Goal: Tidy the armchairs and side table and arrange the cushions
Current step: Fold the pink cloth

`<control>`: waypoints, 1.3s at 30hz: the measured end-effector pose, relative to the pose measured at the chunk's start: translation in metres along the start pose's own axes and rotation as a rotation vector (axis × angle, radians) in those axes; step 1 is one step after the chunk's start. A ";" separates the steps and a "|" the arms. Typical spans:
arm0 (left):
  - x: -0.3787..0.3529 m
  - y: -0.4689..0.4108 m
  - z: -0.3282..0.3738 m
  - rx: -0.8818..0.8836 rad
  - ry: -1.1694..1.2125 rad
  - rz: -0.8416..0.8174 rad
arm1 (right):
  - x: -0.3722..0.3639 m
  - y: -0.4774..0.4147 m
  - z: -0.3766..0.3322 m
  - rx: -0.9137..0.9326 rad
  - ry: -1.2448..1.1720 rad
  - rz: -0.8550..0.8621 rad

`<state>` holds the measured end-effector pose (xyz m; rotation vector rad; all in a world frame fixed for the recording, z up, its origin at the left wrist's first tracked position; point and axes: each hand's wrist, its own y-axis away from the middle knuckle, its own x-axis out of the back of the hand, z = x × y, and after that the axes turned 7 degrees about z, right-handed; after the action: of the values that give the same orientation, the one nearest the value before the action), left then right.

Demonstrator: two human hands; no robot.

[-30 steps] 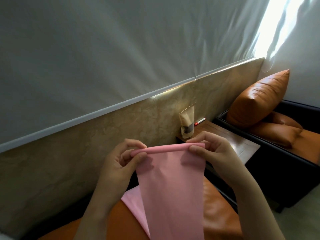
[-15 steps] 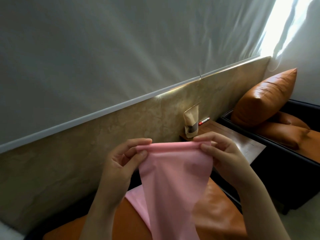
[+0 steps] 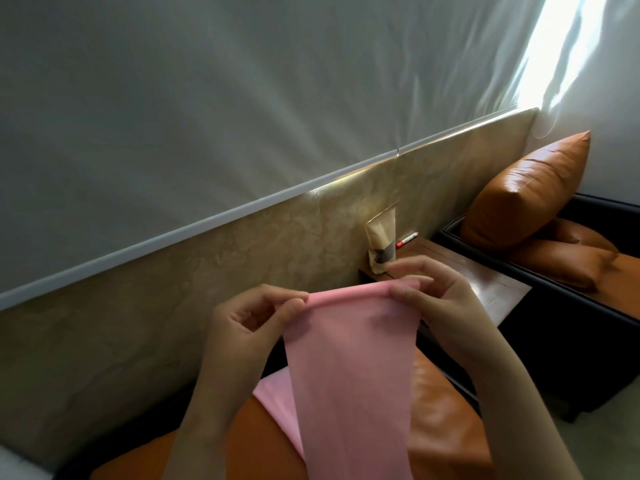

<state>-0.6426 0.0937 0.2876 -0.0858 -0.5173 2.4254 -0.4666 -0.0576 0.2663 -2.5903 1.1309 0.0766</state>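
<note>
left hand [image 3: 242, 327] pinches pink cloth [image 3: 346, 375] top corner | right hand [image 3: 429, 299] pinches the other | rolled edge spans fingertip to fingertip, length hangs below fingers (onto orange seat [image 3: 446, 420]) | hands equally near

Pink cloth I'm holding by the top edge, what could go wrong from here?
The pink cloth is only pinched at its top corners by the left hand and right hand, so it may slip. Swinging it right might topple the upright paper pouch on the side table.
</note>
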 end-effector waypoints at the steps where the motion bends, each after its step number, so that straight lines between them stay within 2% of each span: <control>1: -0.001 0.000 0.002 -0.005 -0.009 0.000 | 0.001 0.000 -0.001 -0.002 0.009 -0.003; 7: 0.003 -0.002 0.002 -0.019 -0.072 -0.023 | 0.004 0.001 -0.003 0.047 0.083 -0.001; 12: 0.003 -0.001 -0.002 -0.035 -0.045 -0.056 | 0.001 0.001 -0.002 0.091 0.044 -0.028; 19: 0.001 0.001 -0.003 0.109 0.016 -0.089 | 0.002 0.003 0.002 -0.010 0.007 -0.088; 29: 0.009 0.000 -0.005 0.133 0.082 -0.105 | 0.005 0.003 0.004 -0.049 -0.136 -0.101; 33: 0.003 0.000 -0.006 0.147 0.063 -0.021 | 0.005 0.003 0.002 -0.014 -0.022 -0.052; 39: 0.003 -0.001 -0.009 0.139 0.013 0.010 | 0.006 0.003 0.002 0.003 0.064 -0.029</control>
<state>-0.6428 0.0998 0.2803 -0.0448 -0.3421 2.4616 -0.4647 -0.0631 0.2628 -2.6232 1.1134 -0.0151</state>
